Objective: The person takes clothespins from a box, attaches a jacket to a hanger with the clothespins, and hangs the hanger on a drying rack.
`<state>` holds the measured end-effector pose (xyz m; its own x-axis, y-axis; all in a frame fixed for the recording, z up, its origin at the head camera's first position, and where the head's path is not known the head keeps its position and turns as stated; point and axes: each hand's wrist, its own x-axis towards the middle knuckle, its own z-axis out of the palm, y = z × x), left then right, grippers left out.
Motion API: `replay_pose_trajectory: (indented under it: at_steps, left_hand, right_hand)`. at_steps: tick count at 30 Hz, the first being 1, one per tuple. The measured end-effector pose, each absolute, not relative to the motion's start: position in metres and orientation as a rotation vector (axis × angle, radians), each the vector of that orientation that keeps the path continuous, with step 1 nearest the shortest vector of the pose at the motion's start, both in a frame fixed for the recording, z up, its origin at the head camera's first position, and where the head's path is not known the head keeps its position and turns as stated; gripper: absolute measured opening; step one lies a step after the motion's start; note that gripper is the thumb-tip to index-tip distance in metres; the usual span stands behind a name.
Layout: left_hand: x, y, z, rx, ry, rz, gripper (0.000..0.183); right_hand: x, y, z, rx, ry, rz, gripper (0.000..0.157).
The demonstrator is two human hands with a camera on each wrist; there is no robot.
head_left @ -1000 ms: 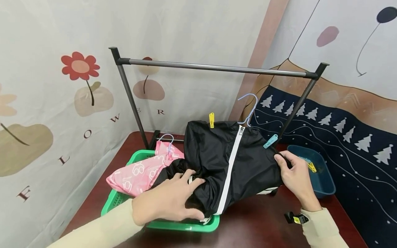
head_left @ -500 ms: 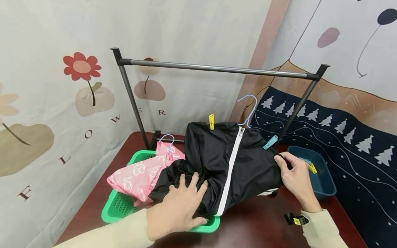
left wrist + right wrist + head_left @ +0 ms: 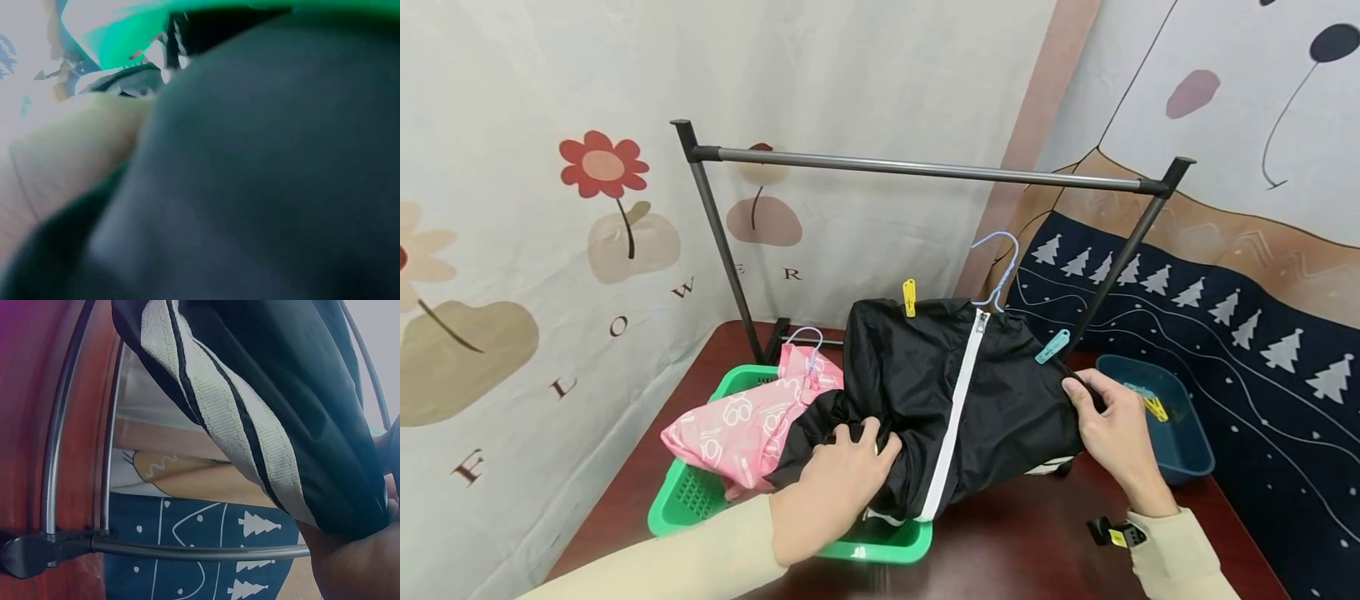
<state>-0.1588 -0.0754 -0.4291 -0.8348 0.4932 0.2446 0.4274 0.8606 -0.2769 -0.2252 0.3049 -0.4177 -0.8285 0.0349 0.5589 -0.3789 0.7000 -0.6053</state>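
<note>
A black jacket (image 3: 1015, 400) with a white zip strip leans over the green basket (image 3: 880, 552) in the head view. Its light blue hanger (image 3: 1013, 254) sticks up at the neck. A yellow clothespin (image 3: 910, 297) and a blue clothespin (image 3: 1052, 347) sit at its shoulders. My left hand (image 3: 842, 483) has bent fingers in the bunched lower cloth, its thumb hidden; dark cloth fills most of the left wrist view. My right hand (image 3: 1112, 429) pinches the jacket's right edge below the blue clothespin. White stripes (image 3: 225, 419) run along the cloth in the right wrist view.
A pink patterned garment (image 3: 737, 429) on another hanger lies in the basket. Behind stands a grey metal rack with a horizontal bar (image 3: 925, 169). At the right, a dark blue basin (image 3: 1195, 462) holds more clothespins (image 3: 1154, 407). Everything stands on a reddish-brown table (image 3: 1000, 550).
My left hand has moved from spread fingers over the jacket's lower part to bent fingers in its folds. The right hand keeps its hold in about the same place.
</note>
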Motion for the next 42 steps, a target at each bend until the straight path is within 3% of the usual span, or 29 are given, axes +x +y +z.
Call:
replay_pose_trajectory:
  at_steps: [9,16,20,26,30,42]
  left_hand:
    - [-0.162,-0.089,-0.394,-0.928,-3.220,-0.110,0.097]
    - [-0.162,-0.074,-0.402,-0.861,-3.160,0.190,0.119]
    - [-0.160,-0.066,-0.410,-0.799,-3.056,0.377,0.108]
    - [-0.160,-0.063,-0.423,-0.721,-2.771,0.444,0.067]
    - [-0.167,-0.072,-0.419,-0.769,-2.676,0.361,0.049]
    - [-0.197,-0.103,-0.382,-0.886,-2.842,-0.291,0.054]
  right_hand:
    - [-0.225,0.306,-0.416,0.264,-2.355,1.015,0.009]
    - [-0.224,0.305,-0.414,0.265,-2.343,1.011,0.010]
    - [-0.222,0.304,-0.413,0.252,-2.353,1.009,0.012]
    - [-0.220,0.305,-0.413,0.266,-2.360,1.002,0.012]
    - [-0.220,0.305,-0.413,0.269,-2.362,0.998,0.012]
    - [-0.219,0.304,-0.414,0.286,-2.337,0.991,0.009]
